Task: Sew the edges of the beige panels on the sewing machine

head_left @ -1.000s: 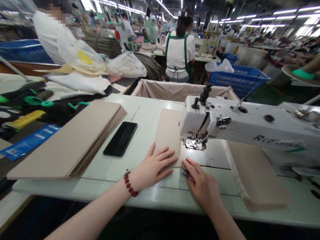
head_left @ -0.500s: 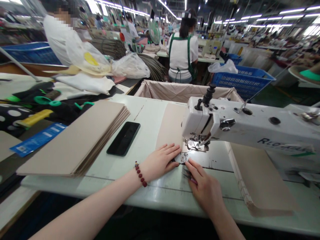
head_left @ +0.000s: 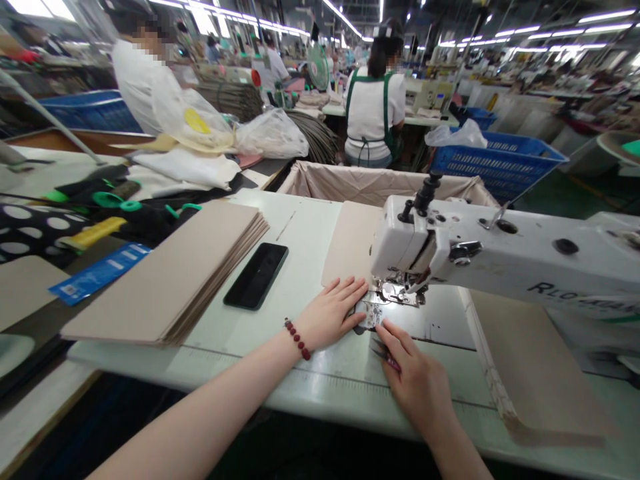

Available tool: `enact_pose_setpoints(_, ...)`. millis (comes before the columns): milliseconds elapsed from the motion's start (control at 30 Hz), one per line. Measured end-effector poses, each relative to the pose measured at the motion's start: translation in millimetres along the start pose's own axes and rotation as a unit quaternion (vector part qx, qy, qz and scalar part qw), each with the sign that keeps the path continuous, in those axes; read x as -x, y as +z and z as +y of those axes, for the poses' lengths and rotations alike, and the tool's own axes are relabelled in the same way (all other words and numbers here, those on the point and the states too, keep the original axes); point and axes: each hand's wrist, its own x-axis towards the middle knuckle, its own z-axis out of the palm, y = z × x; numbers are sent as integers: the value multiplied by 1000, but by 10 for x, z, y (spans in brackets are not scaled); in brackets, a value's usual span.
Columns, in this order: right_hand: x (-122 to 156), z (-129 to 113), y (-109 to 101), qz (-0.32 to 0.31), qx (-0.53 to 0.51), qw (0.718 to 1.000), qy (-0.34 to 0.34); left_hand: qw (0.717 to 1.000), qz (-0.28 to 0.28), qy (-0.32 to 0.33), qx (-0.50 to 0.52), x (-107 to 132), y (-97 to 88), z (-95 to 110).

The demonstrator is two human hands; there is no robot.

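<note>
My left hand (head_left: 335, 313) lies flat, its fingertips on the near edge of a beige panel (head_left: 350, 240). That panel rests on the table just left of the presser foot (head_left: 401, 291) of a white sewing machine (head_left: 490, 250). Thread snips (head_left: 387, 352) with dark blades and a pinkish handle are held in my right hand (head_left: 420, 377), blades pointing left. The index fingertip of that hand touches the near edge of the metal plate (head_left: 371, 315) in front of the foot. The needle itself is too small to make out.
A stack of beige panels (head_left: 175, 273) and a black phone (head_left: 256, 275) lie left on the pale table (head_left: 240, 363). More stitched panels (head_left: 537, 360) lie under the machine arm. Behind the table stands a cloth-lined bin (head_left: 345, 183). Two co-workers sit beyond.
The beige panel and my left hand have slid a little away from me beside the presser foot. My right hand stays near the plate with the snips. The whole view has shifted slightly.
</note>
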Motion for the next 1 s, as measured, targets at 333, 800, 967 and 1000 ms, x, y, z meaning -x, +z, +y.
enact_pose_setpoints(333, 15, 4, 21, -1, 3, 1000, 1, 1000, -3, -3, 19, 1, -37, 13)
enact_pose_setpoints(800, 12, -73, -46, 1, 36, 999, 6, 999, 24, -1, -26, 19, 61, 6)
enact_pose_setpoints(967, 24, -105, -77, -1, 55, 998, 12, 998, 49, -22, -42, 16, 5, 51)
enact_pose_setpoints(1000, 23, -108, -84, -2, 56, 998, 11, 997, 55, -31, -45, 14, -25, 67)
